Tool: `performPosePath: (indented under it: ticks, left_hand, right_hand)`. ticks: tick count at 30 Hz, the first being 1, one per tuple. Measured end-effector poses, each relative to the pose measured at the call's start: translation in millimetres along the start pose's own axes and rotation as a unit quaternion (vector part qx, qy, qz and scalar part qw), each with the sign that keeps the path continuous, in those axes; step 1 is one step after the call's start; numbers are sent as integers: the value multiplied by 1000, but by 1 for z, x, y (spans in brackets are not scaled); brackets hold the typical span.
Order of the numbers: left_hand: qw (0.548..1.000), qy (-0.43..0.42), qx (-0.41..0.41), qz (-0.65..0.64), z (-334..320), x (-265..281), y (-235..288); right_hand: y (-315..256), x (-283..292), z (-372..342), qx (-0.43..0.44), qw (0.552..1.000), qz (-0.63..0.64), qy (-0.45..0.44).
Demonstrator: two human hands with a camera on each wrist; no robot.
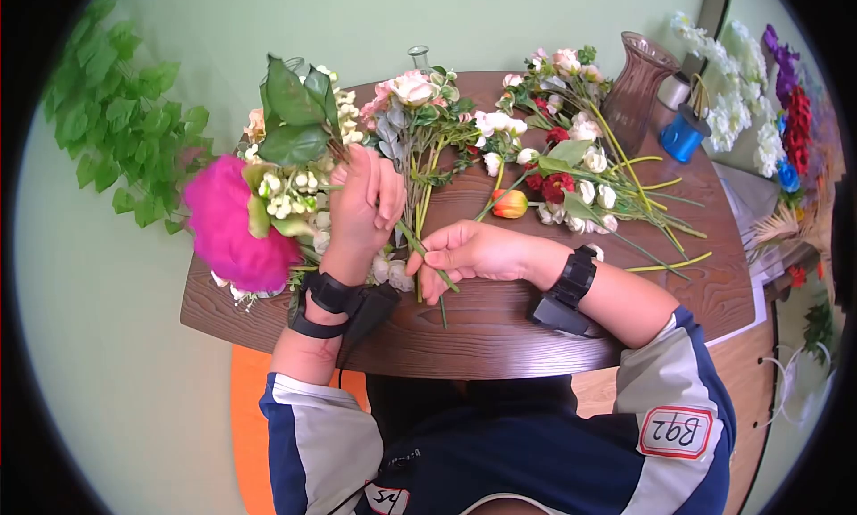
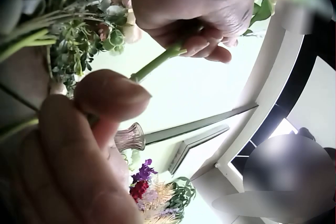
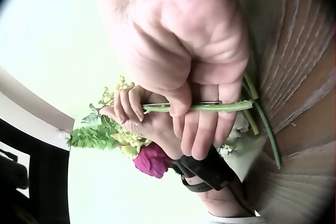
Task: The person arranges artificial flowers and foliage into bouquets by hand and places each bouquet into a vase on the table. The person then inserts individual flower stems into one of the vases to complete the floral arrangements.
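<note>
My left hand (image 1: 364, 198) (image 2: 194, 6) is curled round the upper part of a green stem (image 1: 432, 261) (image 3: 210, 107), beside broad dark green leaves (image 1: 299, 113) and white berry sprigs (image 1: 290, 194). A big magenta flower (image 1: 234, 225) (image 3: 152, 161) lies left of that wrist. The thumb and fingers of my right hand (image 1: 473, 252) (image 3: 184, 61) pinch the lower part of the same stem, whose cut end sticks out past the fingers. Which bloom the stem belongs to is hidden by the left hand.
Pink roses (image 1: 412, 87) lie behind the hands on the wooden table (image 1: 500, 336). Further right are white and red flowers (image 1: 558, 186), an orange tulip (image 1: 511, 203), loose stems, a ribbed glass vase (image 1: 638, 87) and a blue spool (image 1: 684, 136). Leafy greenery (image 1: 125, 113) hangs at the left.
</note>
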State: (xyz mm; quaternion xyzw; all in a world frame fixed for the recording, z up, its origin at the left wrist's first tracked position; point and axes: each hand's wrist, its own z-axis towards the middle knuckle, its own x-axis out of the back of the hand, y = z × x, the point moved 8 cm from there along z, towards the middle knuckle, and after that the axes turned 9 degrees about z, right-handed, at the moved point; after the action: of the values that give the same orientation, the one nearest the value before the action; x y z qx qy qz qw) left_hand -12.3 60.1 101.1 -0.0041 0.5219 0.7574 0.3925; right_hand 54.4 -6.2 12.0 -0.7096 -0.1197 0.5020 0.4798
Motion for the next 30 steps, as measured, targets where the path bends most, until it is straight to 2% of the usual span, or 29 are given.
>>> performPosePath:
  ticks: [2, 4, 6, 7, 9, 10, 12, 13, 15, 16, 17, 18, 19, 20, 21, 22, 23, 24, 25, 26, 27, 28, 29, 30]
  left_hand:
    - [998, -55, -19, 4, -2, -7, -2]
    - [997, -56, -32, 29, -2, -10, -1]
    - [991, -119, -14, -62, -3, -19, -4]
    - [991, -119, -14, -62, -4, -21, -3]
    - [964, -146, 51, -214, -9, -36, -7]
    - [965, -146, 52, -214, -8, -33, -8]
    - [912, -319, 54, -251, -16, -50, -4]
    - [912, -319, 55, -251, -17, -49, -4]
    - [941, -256, 86, -201, -12, -42, -11]
    - [941, -256, 87, -202, -12, -42, -13]
    - [959, -220, 94, -151, -10, -36, -19]
    - [973, -183, 100, -100, -7, -30, -23]
    - [973, -183, 100, -100, -7, -30, -24]
    - [981, -131, 105, -94, -4, -22, -26]
    - [987, -79, 109, -88, -2, -14, -28]
    - [987, -77, 109, -88, -2, -14, -27]
    - [992, -27, 110, -62, -1, -6, -27]
    - [993, 23, 110, -35, 0, 1, -26]
    - [993, 23, 110, -36, 1, 0, -24]
    - [992, 61, 106, -25, 1, 6, -20]
    - [990, 99, 102, -14, 1, 12, -17]
    - [990, 98, 102, -15, 2, 13, -14]
    - [983, 150, 102, 35, 2, 23, -11]
    - [971, 200, 101, 84, 0, 32, -8]
  right_hand:
    - [5, 3, 0, -17, 999, -25, 17]
    - [6, -5, -2, -22, 1000, 6, -3]
    - [13, -9, -3, -25, 998, 52, -32]
    - [14, -12, -3, -25, 993, 96, -60]
    - [19, -7, 0, -32, 987, 139, -71]
    - [21, -7, 0, -39, 979, 183, -81]
    - [20, -12, -3, -52, 974, 197, -96]
    - [21, -15, -4, -65, 969, 210, -111]
    - [19, -5, -2, -52, 978, 188, -78]
    - [18, 1, 0, -40, 984, 165, -46]
    - [18, 1, 0, -40, 984, 165, -46]
    - [17, 7, 1, -29, 987, 159, -10]
    - [16, 13, 2, -18, 988, 152, 26]
    - [17, 11, 2, -19, 988, 152, 26]
    - [12, 14, 3, 30, 994, 90, 61]
    - [6, 17, 2, 79, 992, 29, 96]
    - [8, 16, 4, 78, 992, 29, 96]
    - [1, 20, 4, 122, 980, -92, 131]
    - [-7, 21, 1, 164, 949, -212, 165]
    - [-8, 20, 1, 164, 949, -212, 165]
    - [-21, 13, -5, 219, 887, -364, 182]
    - [-32, 2, -11, 268, 798, -504, 193]
    - [-41, -4, -16, 292, 747, -558, 213]
    - [-47, -7, -18, 291, 748, -557, 213]
